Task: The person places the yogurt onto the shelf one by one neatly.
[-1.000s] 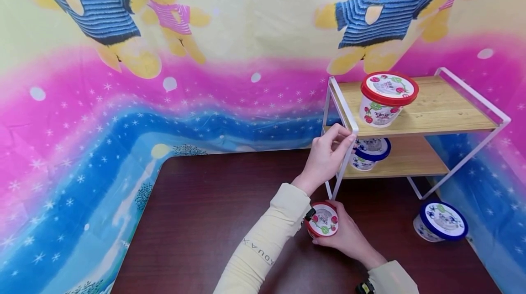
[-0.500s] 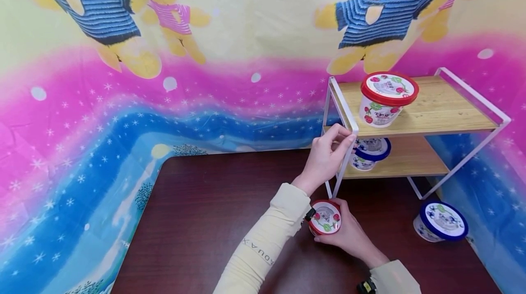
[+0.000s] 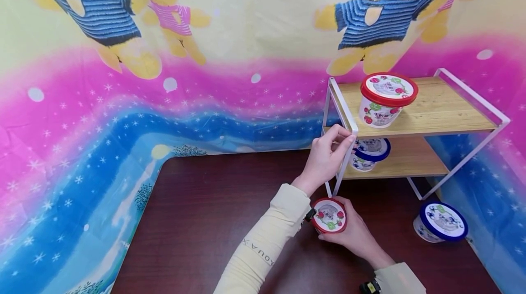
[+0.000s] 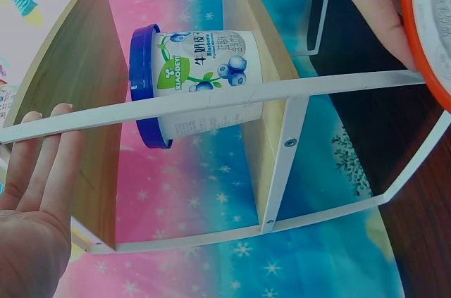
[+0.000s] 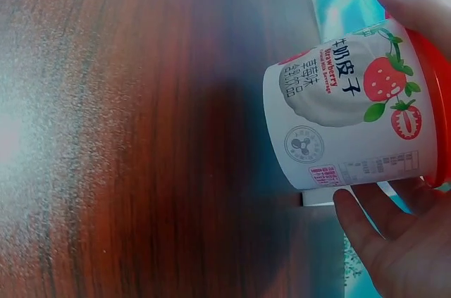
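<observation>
My left hand pinches the white metal frame of a two-tier shelf at its front left corner. Seen from the left wrist, the fingertips reach round the white bar. Below it, my right hand holds a red-lidded strawberry milk tub round its side near the lid, lid facing up toward the head camera. The right wrist view shows the tub's printed wall, its base close over the dark table. The left sleeve overlaps the tub's left edge in the head view.
Another red-lidded tub stands on the upper board. A blue-lidded blueberry tub sits on the lower board, behind the frame. One more blue-lidded tub stands on the dark table at the right. A printed cloth backdrop encloses the table.
The strawberry tub in my right hand has shifted slightly to the right and a little farther from me. My left hand stays on the shelf frame.
</observation>
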Demonstrator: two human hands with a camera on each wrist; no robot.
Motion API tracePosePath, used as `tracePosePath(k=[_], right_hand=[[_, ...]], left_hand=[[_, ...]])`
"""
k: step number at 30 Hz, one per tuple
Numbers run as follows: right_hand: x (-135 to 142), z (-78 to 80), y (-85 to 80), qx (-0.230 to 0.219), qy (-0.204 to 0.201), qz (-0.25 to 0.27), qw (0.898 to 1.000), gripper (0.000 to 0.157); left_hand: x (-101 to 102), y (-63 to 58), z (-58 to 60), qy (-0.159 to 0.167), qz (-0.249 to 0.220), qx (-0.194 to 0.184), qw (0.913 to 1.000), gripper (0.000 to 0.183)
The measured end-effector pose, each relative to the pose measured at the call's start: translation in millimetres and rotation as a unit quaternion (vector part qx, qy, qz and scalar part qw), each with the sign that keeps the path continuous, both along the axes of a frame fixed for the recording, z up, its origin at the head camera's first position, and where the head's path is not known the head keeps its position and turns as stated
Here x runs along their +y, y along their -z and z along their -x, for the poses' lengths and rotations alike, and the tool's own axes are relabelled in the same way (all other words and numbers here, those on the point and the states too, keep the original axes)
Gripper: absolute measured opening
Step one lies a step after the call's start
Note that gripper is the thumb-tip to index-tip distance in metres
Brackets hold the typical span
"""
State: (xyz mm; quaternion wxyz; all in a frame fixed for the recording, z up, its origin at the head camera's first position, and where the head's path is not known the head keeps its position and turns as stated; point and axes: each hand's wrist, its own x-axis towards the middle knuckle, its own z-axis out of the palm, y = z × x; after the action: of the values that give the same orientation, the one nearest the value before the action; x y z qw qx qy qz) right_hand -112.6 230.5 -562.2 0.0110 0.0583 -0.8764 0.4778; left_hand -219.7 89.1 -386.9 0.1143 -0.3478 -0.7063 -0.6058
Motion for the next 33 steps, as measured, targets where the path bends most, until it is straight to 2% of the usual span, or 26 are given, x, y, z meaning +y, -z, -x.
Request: tracePosePath(k=[16,25,33], right_hand=[[14.9,1.2,-18.2,0.006,0.007,0.005,1.0,0.11],[22.5,-0.4,-28.8,0.021,0.028,-0.008,0.999,0.113],[28.5,0.2,-35.3,0.034,0.046,0.004,0.998,0.11]], left_hand=[[-0.2,-0.6,-0.2,0.004,-0.003,-0.001,1.0,0.009],[-0.1,-0.4,-0.1,-0.002,-0.002,0.005,1.0,0.009],[0.2,-1.2,-0.3,-0.004,0.002,0.005,1.0,0.009]])
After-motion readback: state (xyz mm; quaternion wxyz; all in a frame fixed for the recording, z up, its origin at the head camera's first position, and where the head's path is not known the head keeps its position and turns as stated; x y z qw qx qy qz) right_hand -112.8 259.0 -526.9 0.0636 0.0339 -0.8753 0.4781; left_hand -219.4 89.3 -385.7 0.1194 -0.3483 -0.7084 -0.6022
